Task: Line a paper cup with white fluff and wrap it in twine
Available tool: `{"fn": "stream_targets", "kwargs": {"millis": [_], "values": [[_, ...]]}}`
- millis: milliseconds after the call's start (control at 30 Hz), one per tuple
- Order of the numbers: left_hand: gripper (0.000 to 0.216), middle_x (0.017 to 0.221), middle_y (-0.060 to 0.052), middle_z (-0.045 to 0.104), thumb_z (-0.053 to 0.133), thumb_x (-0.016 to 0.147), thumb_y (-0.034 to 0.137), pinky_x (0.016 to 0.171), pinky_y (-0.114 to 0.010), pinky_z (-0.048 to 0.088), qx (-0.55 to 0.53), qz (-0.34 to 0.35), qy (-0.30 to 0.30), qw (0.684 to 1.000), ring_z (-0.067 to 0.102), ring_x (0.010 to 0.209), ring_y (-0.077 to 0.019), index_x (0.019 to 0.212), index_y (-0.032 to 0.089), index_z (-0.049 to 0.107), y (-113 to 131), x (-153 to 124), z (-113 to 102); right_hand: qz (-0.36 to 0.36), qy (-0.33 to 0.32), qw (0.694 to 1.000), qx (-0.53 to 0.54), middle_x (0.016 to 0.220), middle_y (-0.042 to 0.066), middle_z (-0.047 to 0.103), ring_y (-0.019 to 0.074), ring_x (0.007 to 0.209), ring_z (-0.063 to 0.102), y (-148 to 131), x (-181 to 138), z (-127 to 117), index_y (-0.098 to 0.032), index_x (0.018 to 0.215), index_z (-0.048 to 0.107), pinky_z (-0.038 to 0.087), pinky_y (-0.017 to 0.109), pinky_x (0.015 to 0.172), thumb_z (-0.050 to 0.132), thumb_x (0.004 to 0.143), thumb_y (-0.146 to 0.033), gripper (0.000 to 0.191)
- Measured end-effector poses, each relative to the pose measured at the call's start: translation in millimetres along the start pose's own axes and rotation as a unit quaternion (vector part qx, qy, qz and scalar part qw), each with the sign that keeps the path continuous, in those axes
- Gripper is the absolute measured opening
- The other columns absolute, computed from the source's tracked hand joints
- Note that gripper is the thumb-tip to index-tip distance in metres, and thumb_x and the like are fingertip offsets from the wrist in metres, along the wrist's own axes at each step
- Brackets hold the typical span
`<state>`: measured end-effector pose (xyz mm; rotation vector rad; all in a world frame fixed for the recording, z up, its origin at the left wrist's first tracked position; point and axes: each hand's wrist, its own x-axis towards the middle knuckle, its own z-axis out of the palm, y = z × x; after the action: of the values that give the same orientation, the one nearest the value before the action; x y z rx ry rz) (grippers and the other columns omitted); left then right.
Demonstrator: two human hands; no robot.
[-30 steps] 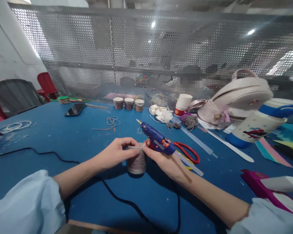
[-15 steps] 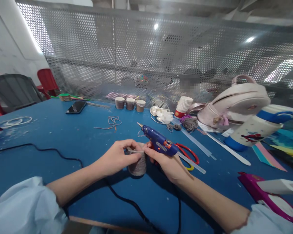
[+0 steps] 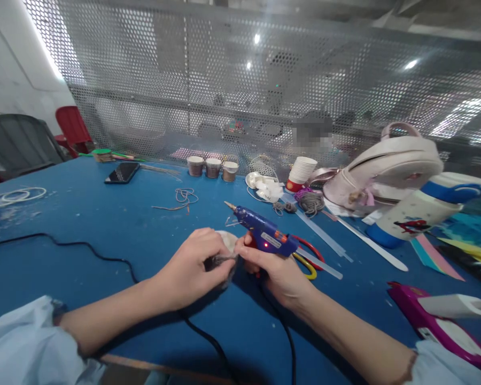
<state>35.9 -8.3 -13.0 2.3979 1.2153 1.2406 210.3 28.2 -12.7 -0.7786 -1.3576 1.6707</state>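
Observation:
My left hand [image 3: 196,264] is wrapped round a small paper cup [image 3: 226,238] wound with grey yarn. The cup is tilted so its pale opening shows, and much of its side is hidden by my fingers. In my right hand [image 3: 282,272] is a blue hot glue gun [image 3: 260,229], its nozzle pointing up and left, its small red light lit and a clear glue stick [image 3: 323,263] out of the back. The thumb and fingertip of that hand also meet at the cup's edge, apparently on the yarn. Scissors [image 3: 309,272] with red and yellow handles lie just behind the glue gun.
Three wrapped cups [image 3: 212,168] stand at the back, near stacked paper cups [image 3: 302,174], yarn [image 3: 311,203] and a phone [image 3: 122,172]. A backpack [image 3: 388,166] and bottle [image 3: 420,211] are right. A black cord [image 3: 208,338] crosses the table.
The cup has tipped and turned in my left hand, so its opening shows more and its wrapped side less. The glue gun has shifted slightly to the right.

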Motion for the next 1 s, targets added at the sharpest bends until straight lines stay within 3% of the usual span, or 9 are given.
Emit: {"fn": "stream_targets", "kwargs": {"millis": [67,167,333,433,533,633,800,1000], "values": [[0.017,0.066,-0.001,0.061,0.055,0.085,0.015,0.08,-0.033,0.043,0.097,0.075,0.045,0.991,0.053,0.07,-0.0142,0.068,0.016,0.058,-3,-2,3,-0.033,0.007,0.999,-0.002,0.081,-0.002,0.062,0.0073,0.052,0.042,-3,-2,-2,-0.02,0.081,0.06,0.033,0.024,0.05,0.073,0.072,-0.03,0.019],[0.016,0.064,-0.001,0.06,0.055,0.086,0.015,0.09,-0.041,0.041,0.238,0.153,0.104,0.954,0.052,0.068,-0.0149,0.071,0.016,0.061,-8,-5,7,-0.091,0.06,0.994,-0.03,0.092,-0.001,0.063,0.0087,0.057,0.048,-3,-7,-4,-0.022,0.083,0.058,0.038,0.024,0.053,0.07,0.077,-0.032,0.016],[0.014,0.06,0.0,0.057,0.054,0.086,0.012,0.092,-0.043,0.04,0.357,0.213,0.105,0.903,0.051,0.066,-0.0161,0.075,0.015,0.064,-8,-11,13,-0.057,0.109,0.984,-0.13,0.075,0.0,0.062,0.0141,0.063,0.053,12,-11,3,-0.02,0.082,0.06,0.043,0.029,0.062,0.069,0.075,-0.037,0.021],[0.014,0.062,-0.001,0.057,0.052,0.086,0.01,0.093,-0.043,0.041,0.373,0.234,0.092,0.893,0.053,0.068,-0.0165,0.078,0.014,0.063,-5,-14,16,-0.043,0.097,0.986,-0.127,0.07,0.0,0.061,0.0164,0.064,0.055,18,-8,7,-0.019,0.078,0.06,0.044,0.031,0.065,0.068,0.072,-0.032,0.017],[0.007,0.07,-0.003,0.062,0.057,0.085,0.015,0.093,-0.042,0.043,0.358,0.233,0.101,0.899,0.056,0.074,-0.0175,0.082,0.015,0.062,-5,-14,18,-0.032,0.087,0.987,-0.131,0.066,-0.001,0.06,0.016,0.065,0.055,18,-4,4,-0.019,0.071,0.059,0.043,0.03,0.069,0.06,0.073,-0.024,0.006],[0.003,0.075,-0.004,0.063,0.062,0.082,0.017,0.089,-0.04,0.048,0.33,0.228,0.118,0.908,0.057,0.078,-0.0184,0.081,0.016,0.06,-8,-13,18,-0.02,0.062,0.989,-0.134,0.065,-0.002,0.06,0.0155,0.068,0.055,19,0,-3,-0.02,0.066,0.059,0.042,0.03,0.073,0.056,0.072,-0.02,0.007],[0.006,0.085,-0.008,0.064,0.054,0.084,0.012,0.09,-0.041,0.051,0.303,0.248,0.109,0.914,0.057,0.085,-0.0201,0.082,0.016,0.058,-12,-15,13,-0.015,0.059,0.995,-0.08,0.069,-0.002,0.063,0.0145,0.07,0.056,22,1,-10,-0.02,0.07,0.061,0.041,0.028,0.072,0.062,0.071,-0.019,0.002],[0.01,0.086,-0.007,0.065,0.055,0.084,0.007,0.093,-0.037,0.046,0.323,0.285,0.122,0.894,0.056,0.089,-0.0195,0.085,0.014,0.062,-9,-22,10,0.001,0.043,0.999,0.011,0.069,-0.003,0.062,0.0123,0.068,0.058,19,-2,-5,-0.019,0.068,0.063,0.043,0.026,0.073,0.067,0.069,-0.017,0.004]]}}
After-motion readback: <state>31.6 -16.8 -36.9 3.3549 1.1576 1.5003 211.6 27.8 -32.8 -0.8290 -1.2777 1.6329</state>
